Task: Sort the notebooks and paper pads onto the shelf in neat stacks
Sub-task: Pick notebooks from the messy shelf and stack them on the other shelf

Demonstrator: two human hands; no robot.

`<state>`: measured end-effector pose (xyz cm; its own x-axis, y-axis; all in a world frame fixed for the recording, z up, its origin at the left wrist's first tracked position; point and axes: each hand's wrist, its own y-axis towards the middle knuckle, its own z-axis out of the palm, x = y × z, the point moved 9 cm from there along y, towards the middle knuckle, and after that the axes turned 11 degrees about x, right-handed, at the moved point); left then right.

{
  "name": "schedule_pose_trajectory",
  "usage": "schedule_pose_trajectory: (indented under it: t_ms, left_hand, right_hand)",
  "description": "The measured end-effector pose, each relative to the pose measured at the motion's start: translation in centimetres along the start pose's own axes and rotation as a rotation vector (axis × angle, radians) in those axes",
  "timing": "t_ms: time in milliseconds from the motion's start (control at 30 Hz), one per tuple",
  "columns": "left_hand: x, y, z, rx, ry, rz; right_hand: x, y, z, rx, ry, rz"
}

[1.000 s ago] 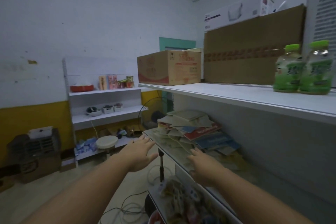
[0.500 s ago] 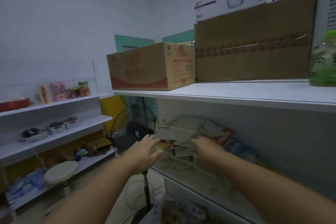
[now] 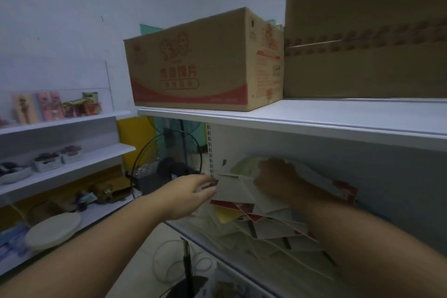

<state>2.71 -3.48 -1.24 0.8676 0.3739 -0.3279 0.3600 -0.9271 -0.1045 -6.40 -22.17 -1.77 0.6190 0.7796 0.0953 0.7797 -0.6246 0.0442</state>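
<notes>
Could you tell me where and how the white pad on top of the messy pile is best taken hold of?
Pinch the white pad at its left edge, coming from the open aisle side, where the left hand already reaches. That edge overhangs the pile of notebooks, leaving room beneath. The right hand rests on its far side and could probably steady it.

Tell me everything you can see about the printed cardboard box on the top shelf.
The printed cardboard box is brown corrugated card, closed, with red logos and lettering and a red band along its base. It sits upright on the white top shelf near its left end, one corner turned toward the camera. Its right side stands close against a larger plain brown carton; contact cannot be confirmed. Neither hand touches it; both reach to the shelf below.
</notes>
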Motion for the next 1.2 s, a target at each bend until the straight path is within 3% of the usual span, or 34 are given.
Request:
schedule_pose_trajectory:
  t_ms: [233, 367, 467, 600, 667, 733, 800, 867, 900, 967, 1000, 1067, 1133, 1200]
  left_hand:
    - [2.8, 4.1, -0.5, -0.049, -0.165, 0.096]
    - [2.4, 6.0, -2.2, -0.09, -0.299, 0.236]
    - [3.2, 7.3, -2.8, -0.078, -0.633, 0.258]
    - [5.6, 8.5, -1.7, 0.139, -1.27, 0.196]
    - [7.0, 9.1, 0.3, 0.423, -1.515, 0.139]
    - [7.9, 8.7, 2.5, 0.78, -1.769, 0.147]
    - [7.0, 6.7, 2.9, 1.105, -1.968, 0.286]
    - [8.7, 8.4, 3.9, 0.952, -1.94, 0.367]
    - [9.0, 8.6, 4.5, 0.962, -1.905, 0.406]
    - [7.3, 6.2, 2.7, 0.973, -1.885, 0.658]
    - [7.0, 5.5, 2.5, 0.979, -1.866, 0.671]
    - [8.0, 6.2, 4.4, 0.97, -1.801, 0.449]
    - [9.9, 6.4, 4.2, 0.708, -1.694, 0.285]
    - [10.9, 6.8, 4.3, 0.549, -1.576, 0.138]
  right_hand:
    - [-0.6, 1.0, -0.1, 0.057, -0.218, -0.086]
    - [0.2, 0.5, -1.0, -0.004, -0.281, -0.033]
    - [0.1, 0.4, -2.8, -0.183, -0.234, 0.065]
    - [0.1, -2.4, -6.2, -0.596, 0.001, 0.062]
    - [3.0, -4.8, -6.9, -0.759, -0.005, -0.029]
    - [7.4, -7.0, -6.3, -0.812, -0.014, -0.189]
    - [11.3, -8.8, -5.3, -0.819, -0.035, -0.348]
    - [13.3, -9.8, -4.1, -0.784, -0.06, -0.41]
    - [13.7, -10.1, -3.5, -0.769, -0.078, -0.402]
    - [13.6, -10.2, -2.4, -0.716, -0.141, -0.334]
    - [12.9, -10.0, -2.1, -0.683, -0.165, -0.238]
    - [8.6, -8.6, -1.0, -0.532, -0.09, 0.111]
    - [3.6, -7.9, 1.8, -0.236, 0.103, 0.482]
    - [1.8, -7.9, 4.0, -0.016, 0.189, 0.635]
